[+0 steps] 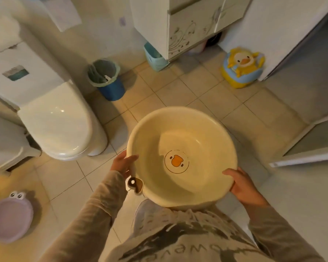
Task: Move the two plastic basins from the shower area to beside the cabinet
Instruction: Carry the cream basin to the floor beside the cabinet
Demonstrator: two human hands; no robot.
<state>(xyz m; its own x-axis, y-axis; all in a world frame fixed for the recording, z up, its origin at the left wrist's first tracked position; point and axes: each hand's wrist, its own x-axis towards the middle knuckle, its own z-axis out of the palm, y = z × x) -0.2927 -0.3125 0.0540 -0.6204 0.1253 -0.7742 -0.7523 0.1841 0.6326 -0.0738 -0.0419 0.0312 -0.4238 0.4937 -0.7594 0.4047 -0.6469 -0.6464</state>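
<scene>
Item, nearest: cream duck-print basin (182,157), being carried above the tiled floor (178,95) in front of the person's body. The left hand (122,164) is gripping the near-left rim, fingers (132,158) curled over its edge; the right hand (243,188) is clasping the near-right rim, fingers closed around it.

Item, low left: lilac basin with cartoon eyes (9,218), lying on the floor, untouched and well apart from the cabinet.

Item, middle: toilet (61,125); blue waste bin (107,78).

Item, far: white cabinet (178,27), a teal bin (154,57) just beside it; duck potty (242,67).

Progress, as judged: first basin is travelling, not yet set down; second basin is waiting.
</scene>
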